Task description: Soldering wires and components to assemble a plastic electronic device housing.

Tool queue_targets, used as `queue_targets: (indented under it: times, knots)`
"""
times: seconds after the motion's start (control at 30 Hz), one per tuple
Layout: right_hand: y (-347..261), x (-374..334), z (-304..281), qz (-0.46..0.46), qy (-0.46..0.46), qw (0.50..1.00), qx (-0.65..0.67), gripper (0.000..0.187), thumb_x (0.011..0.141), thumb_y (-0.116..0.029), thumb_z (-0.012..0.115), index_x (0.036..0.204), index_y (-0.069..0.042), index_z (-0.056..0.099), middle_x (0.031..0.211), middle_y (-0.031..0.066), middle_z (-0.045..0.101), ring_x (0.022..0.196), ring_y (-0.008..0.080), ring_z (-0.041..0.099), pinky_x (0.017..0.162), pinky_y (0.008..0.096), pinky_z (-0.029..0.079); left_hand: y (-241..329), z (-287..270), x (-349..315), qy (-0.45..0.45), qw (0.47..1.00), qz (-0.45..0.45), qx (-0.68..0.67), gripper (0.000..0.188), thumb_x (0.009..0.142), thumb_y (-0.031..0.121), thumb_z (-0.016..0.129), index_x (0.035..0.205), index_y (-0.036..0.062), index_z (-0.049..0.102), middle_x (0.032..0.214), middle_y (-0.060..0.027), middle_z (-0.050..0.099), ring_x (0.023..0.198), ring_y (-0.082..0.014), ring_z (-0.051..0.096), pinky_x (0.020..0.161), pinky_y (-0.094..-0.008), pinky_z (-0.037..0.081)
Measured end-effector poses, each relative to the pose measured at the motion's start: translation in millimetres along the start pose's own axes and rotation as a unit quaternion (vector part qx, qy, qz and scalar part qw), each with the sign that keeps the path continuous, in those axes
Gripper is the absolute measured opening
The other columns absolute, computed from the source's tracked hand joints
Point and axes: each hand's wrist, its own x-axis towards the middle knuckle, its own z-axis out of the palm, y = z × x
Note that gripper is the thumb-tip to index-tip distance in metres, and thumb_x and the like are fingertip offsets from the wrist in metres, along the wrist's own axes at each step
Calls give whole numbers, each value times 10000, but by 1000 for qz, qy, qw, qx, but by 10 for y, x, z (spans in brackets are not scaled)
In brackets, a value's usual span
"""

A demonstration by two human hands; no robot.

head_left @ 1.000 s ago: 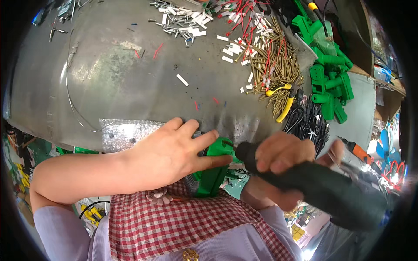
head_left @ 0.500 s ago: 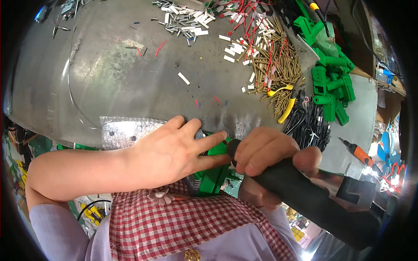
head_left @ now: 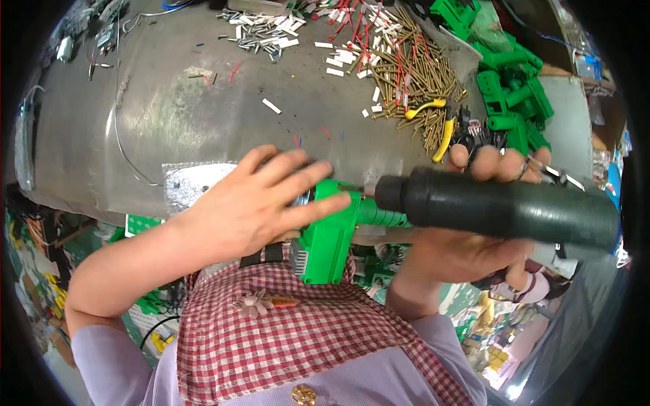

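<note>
A green plastic power tool housing (head_left: 330, 233) hangs over the near edge of the bench, in front of my apron. My left hand (head_left: 261, 196) holds it from the left, its fingers stretched across the top and the thumb side hidden. In my right hand (head_left: 474, 254) is a thick black electric screwdriver (head_left: 514, 203), lying almost level and pointing left. My fingertips show beyond its body. The screwdriver's tip end meets the upper right side of the housing; whether the bit sits on a screw cannot be made out.
Bubble wrap (head_left: 193, 183) lies beside my left wrist. On the metal bench (head_left: 169, 115) are a heap of brass-coloured screws (head_left: 433, 74), yellow-handled pliers (head_left: 443, 132), silver screws with white sleeves (head_left: 261, 34) and red wires (head_left: 369, 40). Green housings (head_left: 518, 101) are piled at the right.
The screwdriver has swung from a downward slant to nearly level, and my right hand now shows beneath it. More of the green housing is uncovered. My left hand has shifted slightly up.
</note>
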Motion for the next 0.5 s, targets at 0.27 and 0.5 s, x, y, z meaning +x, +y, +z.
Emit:
queue_targets:
  times: [0.27, 0.5]
  knots:
    - [-94, -236, -827, 192, 236, 902, 306, 443, 909, -338, 530, 1239, -61, 428, 926, 42, 488, 909, 189, 497, 962, 461, 379, 70, 7, -75, 43, 989, -126, -62, 830, 666, 415, 741, 1316, -15, 458, 1222, -142, 560, 1073, -340, 524, 935, -450, 398]
    - [-45, -421, -1017, 200, 264, 880, 339, 394, 889, -302, 574, 1174, -49, 476, 884, 28, 496, 874, 169, 500, 942, 416, 381, 53, 26, -49, 54, 988, -112, -87, 976, 634, 300, 790, 1428, 3, 307, 1240, -65, 603, 1027, -287, 542, 943, -423, 381]
